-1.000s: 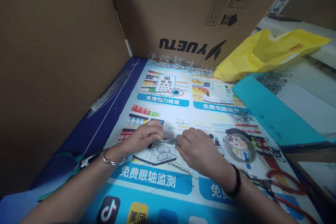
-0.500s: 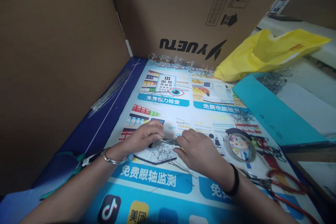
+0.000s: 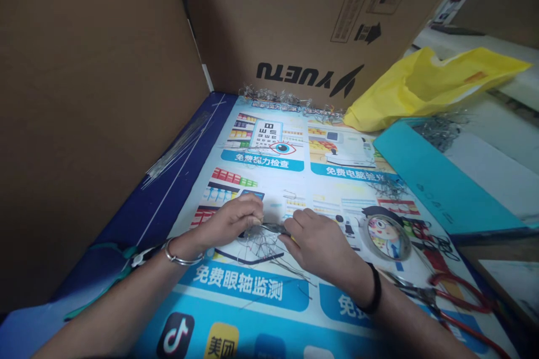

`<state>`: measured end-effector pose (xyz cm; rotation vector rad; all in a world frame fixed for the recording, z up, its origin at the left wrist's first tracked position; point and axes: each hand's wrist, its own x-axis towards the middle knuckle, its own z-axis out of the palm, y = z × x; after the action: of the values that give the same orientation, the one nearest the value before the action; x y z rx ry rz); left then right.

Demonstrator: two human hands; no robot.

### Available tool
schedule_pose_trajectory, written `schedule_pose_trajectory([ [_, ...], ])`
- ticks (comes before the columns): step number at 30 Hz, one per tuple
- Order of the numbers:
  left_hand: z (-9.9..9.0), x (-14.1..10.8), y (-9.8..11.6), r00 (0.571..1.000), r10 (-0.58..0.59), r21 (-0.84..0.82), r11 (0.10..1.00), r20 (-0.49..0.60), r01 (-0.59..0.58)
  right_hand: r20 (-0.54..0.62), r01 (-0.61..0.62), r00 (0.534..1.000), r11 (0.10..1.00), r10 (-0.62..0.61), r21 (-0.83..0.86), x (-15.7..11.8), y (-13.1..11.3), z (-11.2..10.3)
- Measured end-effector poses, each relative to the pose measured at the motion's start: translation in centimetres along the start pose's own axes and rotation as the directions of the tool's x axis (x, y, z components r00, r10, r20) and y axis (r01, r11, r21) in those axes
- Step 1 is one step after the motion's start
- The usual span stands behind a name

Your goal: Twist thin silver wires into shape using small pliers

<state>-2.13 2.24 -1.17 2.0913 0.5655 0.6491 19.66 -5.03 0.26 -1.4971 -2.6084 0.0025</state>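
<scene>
My left hand (image 3: 241,217) is closed, thumb and fingertips pinching a thin piece of wire whose end is mostly hidden. Facing it, my right hand (image 3: 318,238) is wrapped around a pair of pliers; only their dark metal jaws (image 3: 275,228) show, pointing left at the wire by my left fingertips. The handles are covered by my palm. Just below both hands, a loose heap of thin wire pieces (image 3: 263,247) lies on the printed sheet (image 3: 290,314).
Red-handled scissors (image 3: 433,294) and a tape roll (image 3: 386,237) lie at right. Straight wires (image 3: 179,148) line the left edge; green-handled pliers (image 3: 126,266) rest partly behind my left forearm. Cardboard walls (image 3: 295,22) stand behind and left. A yellow bag (image 3: 421,90) and turquoise box (image 3: 446,179) are at right.
The plier jaws have shifted very slightly right and turned a little between my hands. Both hands stay nearly in place; everything else is unmoved.
</scene>
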Motion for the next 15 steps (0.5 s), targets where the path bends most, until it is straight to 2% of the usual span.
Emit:
schedule_pose_trajectory([
  [15,-0.20,-0.17,-0.29,0.998,-0.064,-0.038,0.997,-0.002,0.063,-0.068,0.042,0.997,0.998,-0.045,-0.055,-0.08,0.30,-0.15],
])
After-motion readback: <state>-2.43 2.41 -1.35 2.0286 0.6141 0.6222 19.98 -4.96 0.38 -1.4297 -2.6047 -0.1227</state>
